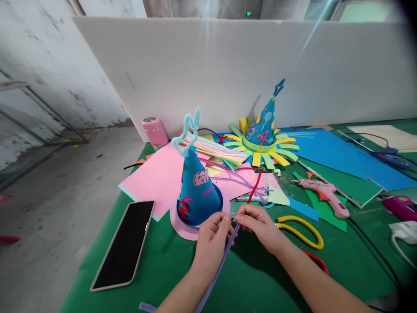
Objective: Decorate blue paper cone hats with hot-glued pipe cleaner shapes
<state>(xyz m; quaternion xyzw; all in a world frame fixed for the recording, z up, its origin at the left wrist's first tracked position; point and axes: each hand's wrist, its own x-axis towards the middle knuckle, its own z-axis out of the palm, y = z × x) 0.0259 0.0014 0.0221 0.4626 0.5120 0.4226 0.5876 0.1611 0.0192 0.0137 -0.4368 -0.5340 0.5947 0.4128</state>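
Head view: left hand (211,237) and right hand (259,226) pinch a fuzzy purple stick (214,280), maybe bending it; next probably needs small, gentle pinches.

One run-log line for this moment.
left hand: holds purple pipe cleaner | right hand: holds same strand | nearby: nearer blue cone hat, phone, pink glue gun

We log a fuzzy purple stem (219,270), a matt, felt- or foam-like blue hat (194,193), flat matt pink paper (148,178), a glossy black phone screen (125,245), a smooth plastic pink glue gun (326,191), a shiny pink bottle (155,130), a matt white panel (195,78) and a rough, flaking wall (65,48).
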